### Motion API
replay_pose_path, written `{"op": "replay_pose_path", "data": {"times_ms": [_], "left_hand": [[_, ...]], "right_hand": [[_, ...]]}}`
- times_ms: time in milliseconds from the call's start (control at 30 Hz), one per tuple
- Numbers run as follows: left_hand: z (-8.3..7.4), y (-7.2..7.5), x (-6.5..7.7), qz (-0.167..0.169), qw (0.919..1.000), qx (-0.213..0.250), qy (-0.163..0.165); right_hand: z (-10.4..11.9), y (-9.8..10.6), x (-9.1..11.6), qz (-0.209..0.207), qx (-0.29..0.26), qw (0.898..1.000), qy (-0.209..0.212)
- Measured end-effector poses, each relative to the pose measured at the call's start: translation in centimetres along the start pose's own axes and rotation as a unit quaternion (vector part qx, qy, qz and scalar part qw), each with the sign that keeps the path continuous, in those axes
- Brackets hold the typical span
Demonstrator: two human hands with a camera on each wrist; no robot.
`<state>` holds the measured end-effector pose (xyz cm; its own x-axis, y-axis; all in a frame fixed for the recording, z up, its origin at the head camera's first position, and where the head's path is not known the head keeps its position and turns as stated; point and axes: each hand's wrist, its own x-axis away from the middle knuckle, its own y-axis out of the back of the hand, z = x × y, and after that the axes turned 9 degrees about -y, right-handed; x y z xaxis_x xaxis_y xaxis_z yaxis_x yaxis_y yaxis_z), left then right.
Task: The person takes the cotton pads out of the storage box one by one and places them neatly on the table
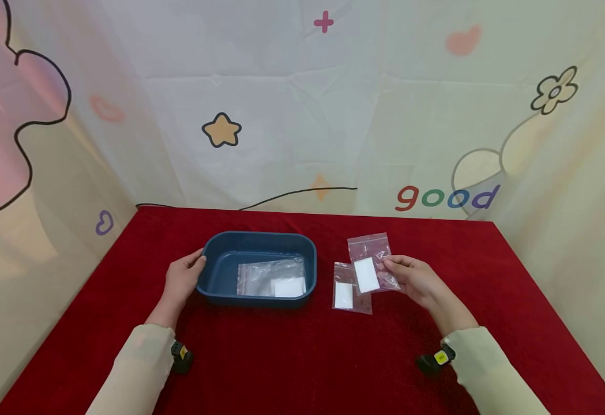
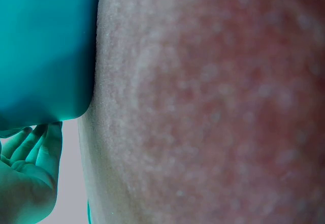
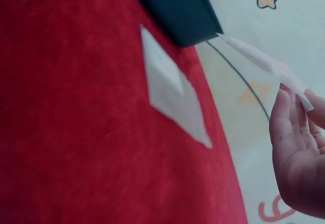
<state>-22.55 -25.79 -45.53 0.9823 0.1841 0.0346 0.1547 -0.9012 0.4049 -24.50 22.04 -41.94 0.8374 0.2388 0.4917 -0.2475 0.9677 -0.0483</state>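
A dark blue plastic basin (image 1: 216, 299) sits on the red cloth, with clear zip bags (image 1: 266, 271) and a white label inside. My left hand (image 1: 181, 279) holds the basin's left end, thumb at the rim and fingers along the outer wall. In the left wrist view that hand (image 2: 30, 178) is partly cut off beside the basin wall (image 2: 45, 51). Between thumb and fingers, my right hand (image 1: 416, 279) pinches a clear zip bag (image 1: 377, 248) with a white label, raised above the cloth. Partly behind it, another labelled zip bag (image 1: 344, 295) lies flat, right of the basin.
Red cloth (image 1: 302, 357) covers the table. Behind its far edge hangs a pale curtain (image 1: 281, 144) with printed stars, hearts and lettering. A dark wrist device (image 1: 181, 356) is on the left wrist, and another device (image 1: 437, 360) is on the right.
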Motion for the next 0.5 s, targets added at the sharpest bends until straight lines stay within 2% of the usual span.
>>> {"op": "replay_pose_path", "data": {"times_ms": [233,500], "left_hand": [[0.1,-0.1,-0.1,-0.003,1.0,0.002,0.001],[0.0,0.0,0.0,0.0,1.0,0.002,0.007]], "right_hand": [[-2.1,1.4,-0.1,0.006,-0.009,1.0,-0.013],[-3.2,2.4,0.1,0.018,-0.021,0.999,-0.021]]}}
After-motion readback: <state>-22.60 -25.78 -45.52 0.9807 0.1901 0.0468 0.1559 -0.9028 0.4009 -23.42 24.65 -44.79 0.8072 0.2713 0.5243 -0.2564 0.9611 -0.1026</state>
